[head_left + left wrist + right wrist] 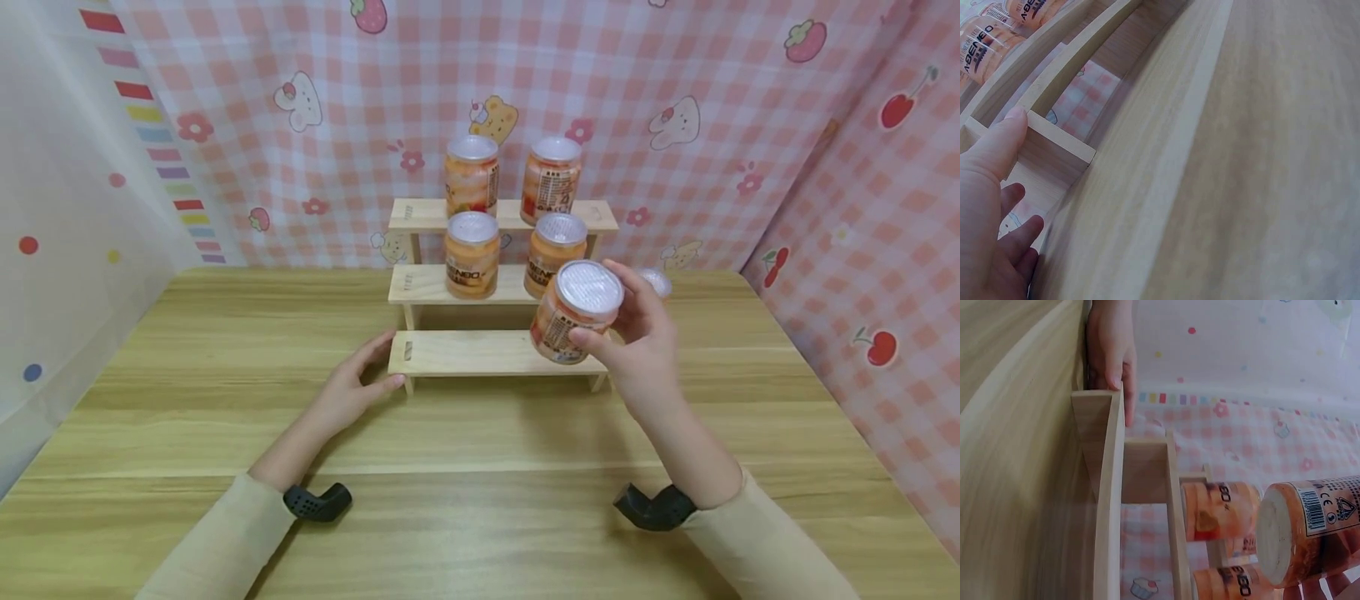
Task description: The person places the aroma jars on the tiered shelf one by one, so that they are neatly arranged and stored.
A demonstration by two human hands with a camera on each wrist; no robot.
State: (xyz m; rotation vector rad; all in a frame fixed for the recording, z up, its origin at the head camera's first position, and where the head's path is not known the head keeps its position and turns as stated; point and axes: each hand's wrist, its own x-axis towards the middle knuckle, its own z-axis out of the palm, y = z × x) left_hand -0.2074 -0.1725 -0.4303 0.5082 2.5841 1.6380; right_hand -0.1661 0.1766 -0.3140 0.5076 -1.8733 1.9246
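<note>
My right hand (648,350) holds an orange can (562,327) with a silver lid, thumb in front and fingers behind. The can is tilted above the right part of the lowest shelf; its pale base shows in the right wrist view. My left hand (352,387) holds the left end of the three-step wooden stand (480,352) at its lowest shelf, thumb at the front corner, fingers at the rear. Two similar cans stand on the middle shelf, a left can (472,265) and a right can (551,262), the latter partly hidden.
On the top shelf stand a left can (471,179) and a right can (551,185). Another silver lid (656,282) shows behind my right hand. A checked cloth (300,192) hangs behind the wooden table (480,517), with more cloth at both sides.
</note>
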